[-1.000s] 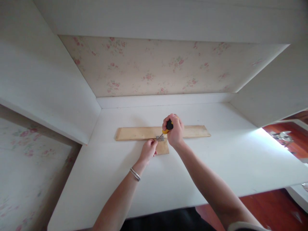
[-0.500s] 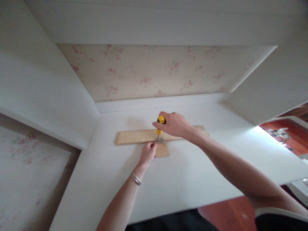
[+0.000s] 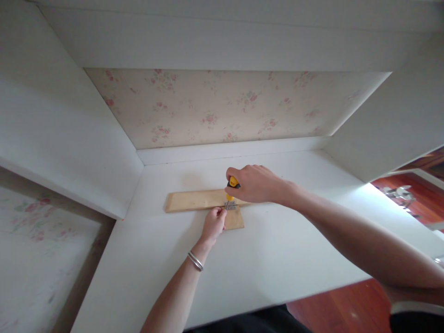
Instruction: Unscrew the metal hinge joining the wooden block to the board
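The small metal hinge sits mid-desk, right where the long wooden board meets the short wooden piece below it. Your yellow-and-black screwdriver stands nearly upright on that hinge, tip down on the metal. Your right hand is wrapped tight around the handle from above, arm reaching in from the right and covering the board's right stretch. Your left hand pinches at the hinge's left edge, fingers curled, resting against the short piece; whether it grasps a screw is too small to tell. A silver bracelet rings that wrist. All of it lies on the white desk, floral wallpaper behind.
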Tool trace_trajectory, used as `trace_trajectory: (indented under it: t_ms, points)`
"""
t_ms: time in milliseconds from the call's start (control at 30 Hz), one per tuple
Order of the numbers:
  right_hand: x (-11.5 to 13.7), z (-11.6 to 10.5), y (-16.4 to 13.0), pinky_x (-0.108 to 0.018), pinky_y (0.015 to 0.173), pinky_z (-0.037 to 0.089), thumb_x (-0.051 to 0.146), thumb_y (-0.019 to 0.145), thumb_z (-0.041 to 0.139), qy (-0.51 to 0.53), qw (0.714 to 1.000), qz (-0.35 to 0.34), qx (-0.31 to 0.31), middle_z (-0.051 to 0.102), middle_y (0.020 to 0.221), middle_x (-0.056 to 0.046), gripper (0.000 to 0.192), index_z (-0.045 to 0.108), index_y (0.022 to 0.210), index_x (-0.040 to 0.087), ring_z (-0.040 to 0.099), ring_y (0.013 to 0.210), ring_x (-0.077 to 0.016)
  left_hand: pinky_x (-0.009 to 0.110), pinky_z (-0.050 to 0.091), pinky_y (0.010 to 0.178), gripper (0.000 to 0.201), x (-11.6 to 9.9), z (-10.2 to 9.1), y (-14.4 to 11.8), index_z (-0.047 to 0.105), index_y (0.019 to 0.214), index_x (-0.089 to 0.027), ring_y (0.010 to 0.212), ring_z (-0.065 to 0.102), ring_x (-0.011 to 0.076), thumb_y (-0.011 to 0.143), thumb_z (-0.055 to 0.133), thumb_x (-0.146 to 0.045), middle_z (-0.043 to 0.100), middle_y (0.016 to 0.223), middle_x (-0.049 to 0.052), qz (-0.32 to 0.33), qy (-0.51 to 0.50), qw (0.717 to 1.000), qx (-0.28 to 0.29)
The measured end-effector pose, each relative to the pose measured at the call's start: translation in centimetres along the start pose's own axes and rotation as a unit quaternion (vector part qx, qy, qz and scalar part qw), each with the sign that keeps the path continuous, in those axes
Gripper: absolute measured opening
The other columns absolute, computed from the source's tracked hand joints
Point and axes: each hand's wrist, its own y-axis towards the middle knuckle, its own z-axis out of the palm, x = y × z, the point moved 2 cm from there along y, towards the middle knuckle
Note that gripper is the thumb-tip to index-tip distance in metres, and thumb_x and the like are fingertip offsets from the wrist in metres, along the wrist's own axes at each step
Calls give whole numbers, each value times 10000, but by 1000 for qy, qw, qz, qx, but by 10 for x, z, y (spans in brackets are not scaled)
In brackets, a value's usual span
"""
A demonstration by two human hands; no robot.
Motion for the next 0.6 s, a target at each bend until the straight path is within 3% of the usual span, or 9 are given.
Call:
trace_trajectory:
  t_ms: [133, 233, 300, 433, 500, 600]
  points:
    - [1, -6, -2, -305, 604, 328, 450, 789, 532, 17, 998, -47, 34, 678, 907, -66, 316, 597, 1038, 267, 606, 728, -225, 185, 274, 348, 233, 2, 0, 1, 561, 826, -170, 359, 437, 88, 822, 501, -395, 443, 456, -62, 6, 3, 1000, 4]
    - [1, -7, -1, -331, 632, 344, 592, 802, 476, -16, 999, -10, 29, 669, 800, -103, 426, 629, 960, 228, 612, 724, -258, 187, 274, 348, 237, 3, -1, 2, 563, 832, -171, 360, 440, 91, 822, 502, -400, 448, 456, -60, 6, 10, 1000, 4]
    - [1, -7, 0, -349, 649, 353, 579, 825, 451, -32, 999, 11, 21, 658, 747, -118, 428, 641, 931, 211, 617, 721, -271, 187, 277, 348, 239, 3, -1, 2, 561, 838, -172, 364, 447, 93, 820, 505, -404, 452, 459, -59, 5, 9, 1000, 3]
    - [2, -10, -1, -342, 652, 372, 423, 814, 508, -40, 998, -38, 40, 677, 938, -97, 332, 600, 1086, 256, 630, 792, -269, 182, 284, 353, 241, 4, -1, 2, 557, 843, -169, 374, 461, 91, 817, 509, -404, 459, 469, -58, 3, 9, 1000, 4]
    - [3, -13, -1, -344, 653, 389, 467, 810, 501, -53, 996, -58, 50, 660, 1044, -85, 405, 558, 1163, 277, 631, 828, -275, 181, 284, 351, 235, 4, -1, 2, 558, 839, -165, 367, 454, 85, 816, 506, -393, 458, 475, -58, 4, 11, 1000, 2]
    - [4, -12, -2, -359, 657, 408, 589, 836, 405, -75, 996, -31, 47, 665, 1003, -98, 508, 545, 1182, 244, 630, 837, -293, 179, 275, 341, 222, 3, -1, 1, 559, 834, -163, 357, 437, 79, 814, 503, -377, 456, 484, -60, 3, 9, 1000, -3]
